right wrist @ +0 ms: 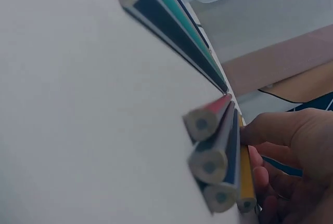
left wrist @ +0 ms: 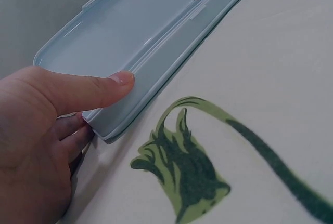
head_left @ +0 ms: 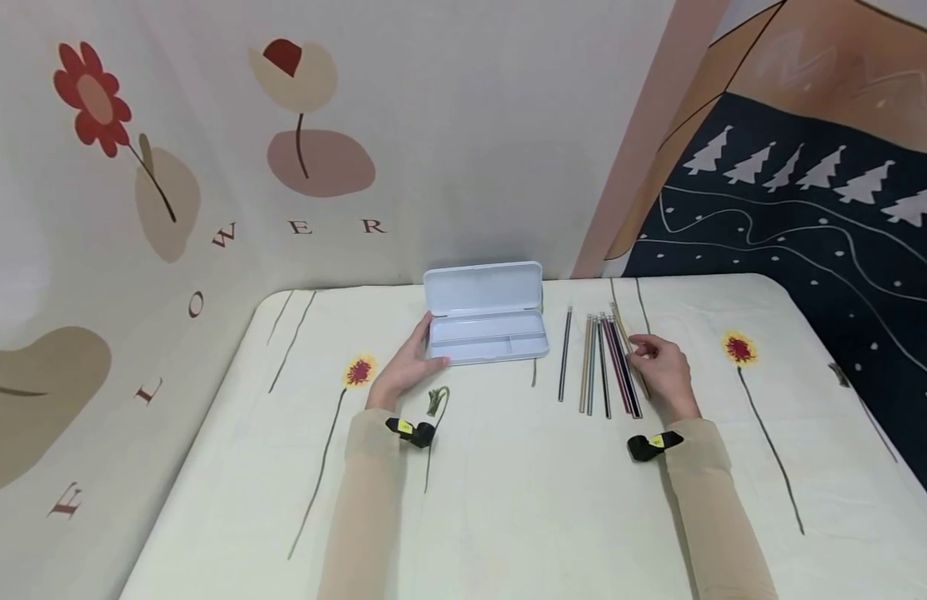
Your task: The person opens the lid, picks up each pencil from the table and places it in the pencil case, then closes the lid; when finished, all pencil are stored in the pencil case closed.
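Pale blue plastic pencil case [head_left: 488,325] sits open at the back of the desk [head_left: 508,508], and the left hand [head_left: 411,368] has it by the end. Head view shows the divided inside; the left wrist view doesn't, but it does show the thumb [left wrist: 93,90] pressed on the front wall and a little tab [left wrist: 91,2] on the lid. Right hand [head_left: 666,372] has curled fingers, thumb and fingertips on a yellow pencil [right wrist: 246,174] at the edge of a loose row of pencils [head_left: 603,367]. Only the right wrist cam gets their cut ends up close. Readable writing: FLOWER, spaced out across the pale wall hanging [head_left: 463,142]. Yellow labels on the wrist cameras [head_left: 645,448] are too tiny to make out. White flower-print cloth covers the desk, with a dark tree-print hanging [head_left: 794,221] off to the right.
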`<state>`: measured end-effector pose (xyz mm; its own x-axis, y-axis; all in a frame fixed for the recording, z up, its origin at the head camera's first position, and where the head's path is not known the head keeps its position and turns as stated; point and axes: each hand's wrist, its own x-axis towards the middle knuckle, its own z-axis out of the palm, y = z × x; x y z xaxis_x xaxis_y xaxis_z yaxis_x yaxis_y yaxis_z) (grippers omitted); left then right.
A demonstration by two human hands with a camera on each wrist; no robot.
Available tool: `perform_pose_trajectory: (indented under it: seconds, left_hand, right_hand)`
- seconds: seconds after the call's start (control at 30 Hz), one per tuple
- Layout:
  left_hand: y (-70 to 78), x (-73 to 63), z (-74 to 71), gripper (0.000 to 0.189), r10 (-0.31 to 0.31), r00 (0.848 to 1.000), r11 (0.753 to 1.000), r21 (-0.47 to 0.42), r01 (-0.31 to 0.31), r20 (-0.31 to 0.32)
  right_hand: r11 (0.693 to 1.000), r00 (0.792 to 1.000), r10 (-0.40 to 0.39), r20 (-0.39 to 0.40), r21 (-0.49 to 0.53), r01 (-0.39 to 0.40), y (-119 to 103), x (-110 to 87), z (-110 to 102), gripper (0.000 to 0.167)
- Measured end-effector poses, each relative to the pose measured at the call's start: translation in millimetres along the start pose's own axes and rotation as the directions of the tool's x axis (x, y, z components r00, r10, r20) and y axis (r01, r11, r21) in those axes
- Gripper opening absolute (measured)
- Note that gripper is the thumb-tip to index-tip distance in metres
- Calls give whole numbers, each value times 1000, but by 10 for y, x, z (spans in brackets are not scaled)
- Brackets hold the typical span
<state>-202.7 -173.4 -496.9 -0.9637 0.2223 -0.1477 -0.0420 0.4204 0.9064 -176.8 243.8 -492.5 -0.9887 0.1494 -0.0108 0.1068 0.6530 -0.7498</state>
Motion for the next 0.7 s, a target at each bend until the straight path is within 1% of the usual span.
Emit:
perform_pose_trajectory:
  seconds: [0.23, 0.43, 0.57, 0.7]
  left_hand:
    - [0, -7, -12, 96, -3, 1000, 1000, 11, 4, -10]
    - [0, 0, -16, 95, -7, 1000, 1000, 15, 7, -16]
    - [-8, 10, -10, 95, -14, 1000, 1000, 13, 14, -9]
    - [-13, 8, -1, 94, -7, 1000, 1000, 19, 7, -2]
  right_hand:
    - [1000, 999, -11, -52, -4, 10, 17, -3, 51, 34]
    - [998, 992, -6, -130, 54, 13, 18, 4, 77, 31]
    - [997, 991, -6, -134, 71, 16, 21, -1, 58, 32]
    - [996, 992, 13, -129, 93, -1, 28, -16, 18, 33]
